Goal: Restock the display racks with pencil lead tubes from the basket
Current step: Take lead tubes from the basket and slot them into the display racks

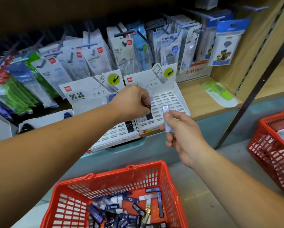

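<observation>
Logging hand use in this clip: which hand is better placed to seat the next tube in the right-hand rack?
Probably left. The left hand pinches a dark tube down at the slots of the white rack. The right hand holds its clear tube raised in front, apart from them.

Bright, even indoor light falls from above; the underside of the upper shelf (72, 12) along the top stays in deep shadow. Clear wrappers on the hanging packets (95, 51) catch pale glare and go soft and smeared toward the left edge of the shelf (203, 102). The wide lens bows the dark upright rail (253, 83) and stretches the left forearm (39, 153). The clear tube (167, 119) in the right hand (182, 134) is slightly blurred; the dark tube (148, 111) sits in the left hand's (131, 101) shade. The red basket (154, 175) below is sharp.
</observation>
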The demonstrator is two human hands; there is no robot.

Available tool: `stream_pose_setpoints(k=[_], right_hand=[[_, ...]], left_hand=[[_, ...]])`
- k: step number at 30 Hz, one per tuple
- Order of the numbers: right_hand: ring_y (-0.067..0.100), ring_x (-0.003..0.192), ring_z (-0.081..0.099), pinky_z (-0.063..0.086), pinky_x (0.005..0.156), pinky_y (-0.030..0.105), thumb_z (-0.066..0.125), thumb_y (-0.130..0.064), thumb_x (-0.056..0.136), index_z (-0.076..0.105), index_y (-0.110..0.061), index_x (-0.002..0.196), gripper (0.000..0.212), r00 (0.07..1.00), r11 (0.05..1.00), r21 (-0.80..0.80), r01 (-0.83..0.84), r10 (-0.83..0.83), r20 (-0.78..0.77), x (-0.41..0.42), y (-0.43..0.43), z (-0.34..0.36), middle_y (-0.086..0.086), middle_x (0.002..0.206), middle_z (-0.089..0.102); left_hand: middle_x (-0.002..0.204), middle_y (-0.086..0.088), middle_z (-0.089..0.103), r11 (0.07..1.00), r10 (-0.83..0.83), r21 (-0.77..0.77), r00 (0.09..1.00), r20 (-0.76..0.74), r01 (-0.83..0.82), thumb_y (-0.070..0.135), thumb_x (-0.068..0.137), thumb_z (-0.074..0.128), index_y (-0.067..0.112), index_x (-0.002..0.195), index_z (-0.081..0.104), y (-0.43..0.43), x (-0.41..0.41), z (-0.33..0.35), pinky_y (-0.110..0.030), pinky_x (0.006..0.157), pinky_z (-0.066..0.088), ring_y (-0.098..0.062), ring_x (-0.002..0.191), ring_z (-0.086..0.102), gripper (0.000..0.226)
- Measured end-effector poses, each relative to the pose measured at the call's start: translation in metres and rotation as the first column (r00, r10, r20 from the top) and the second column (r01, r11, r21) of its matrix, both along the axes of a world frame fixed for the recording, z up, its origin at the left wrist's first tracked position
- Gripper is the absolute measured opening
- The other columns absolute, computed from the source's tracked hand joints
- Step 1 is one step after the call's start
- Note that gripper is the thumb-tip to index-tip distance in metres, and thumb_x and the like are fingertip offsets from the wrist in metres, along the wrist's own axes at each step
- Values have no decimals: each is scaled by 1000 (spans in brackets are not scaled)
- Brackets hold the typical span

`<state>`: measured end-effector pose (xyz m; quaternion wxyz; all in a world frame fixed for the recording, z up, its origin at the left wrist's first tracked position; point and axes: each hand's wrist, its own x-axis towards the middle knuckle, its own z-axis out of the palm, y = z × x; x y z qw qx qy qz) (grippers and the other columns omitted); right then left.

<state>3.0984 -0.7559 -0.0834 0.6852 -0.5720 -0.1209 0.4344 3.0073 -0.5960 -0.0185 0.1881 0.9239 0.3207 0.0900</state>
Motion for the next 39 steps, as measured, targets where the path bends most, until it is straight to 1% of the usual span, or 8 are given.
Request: stream_pose_setpoints(k=[6, 11, 16, 21, 25, 28, 31, 39], right_hand=[[14, 54, 44, 42, 51, 29, 58, -9, 102, 64, -17, 133, 33, 999, 999, 14, -33, 33, -16, 1, 3, -1, 11, 89, 71], [18, 52, 48, 45, 51, 32, 59, -9, 102, 67, -14, 115, 17, 996, 996, 25, -87, 86, 36, -2, -2, 3, 16, 88, 76], [20, 49, 46, 43, 47, 32, 58, -11, 102, 64, 1, 113, 18, 992, 990, 72, -117, 120, -32, 0, 0, 9, 16, 75, 69], [20, 55, 49, 45, 53, 32, 57, -30, 103, 67, -4, 103, 28, 986, 976, 160, -146, 157, -56, 4, -3, 20, 18, 80, 69], [20, 55, 51, 49, 56, 32, 67, -26, 97, 67, -11, 84, 21, 989, 972, 197, -127, 110, 94, 1, -4, 27, 14, 74, 65], [18, 45, 42, 42, 49, 27, 69, -35, 97, 59, -11, 73, 36, 947, 997, 73, 28, -50, 319, 7, -1, 30, 8, 59, 53], [18, 41, 40, 41, 47, 25, 70, -38, 96, 56, -10, 67, 42, 922, 991, 24, 128, -128, 366, 20, 5, 35, 8, 54, 49], [18, 56, 53, 55, 53, 29, 65, -12, 100, 66, -4, 90, 13, 899, 993, -121, -16, 67, 432, 67, 54, 40, 9, 74, 57]], left_hand=[[86, 13, 73, 999, -35, 19, 998, -48, 36, 22, 83, 81, 22, 91, 82, -4, 4, -7, -37, 82, 60, -11, 84, 69, 7], [116, -1, 63, 928, -256, 282, 967, 11, 243, 23, 80, 75, 21, 125, 69, -4, -3, -9, -43, 94, 52, -25, 110, 60, 45], [104, 4, 72, 794, -539, 330, 842, -4, 510, 19, 83, 76, 19, 106, 76, -12, -13, -10, -41, 87, 54, -21, 101, 64, 24], [86, 8, 75, 876, -435, 257, 898, 61, 407, 25, 89, 77, 18, 95, 77, -11, -18, -5, -37, 72, 55, -13, 80, 66, 9], [75, 8, 71, 946, -323, 88, 935, 149, 313, 19, 81, 84, 16, 89, 74, -18, -17, 3, -31, 68, 54, -7, 72, 67, 13], [77, 5, 67, 961, -247, -79, 953, 175, 264, 12, 80, 87, 22, 112, 69, -19, -15, 8, -25, 66, 56, -12, 68, 67, 38], [80, -2, 67, 962, -157, -188, 962, 221, 200, 10, 82, 86, 28, 125, 63, -12, -14, 13, -24, 66, 55, -14, 64, 68, 52], [101, -9, 72, 972, 135, -226, 930, 341, -59, 20, 96, 71, 23, 104, 70, 28, 3, 21, -46, 81, 63, -29, 85, 75, 8]])
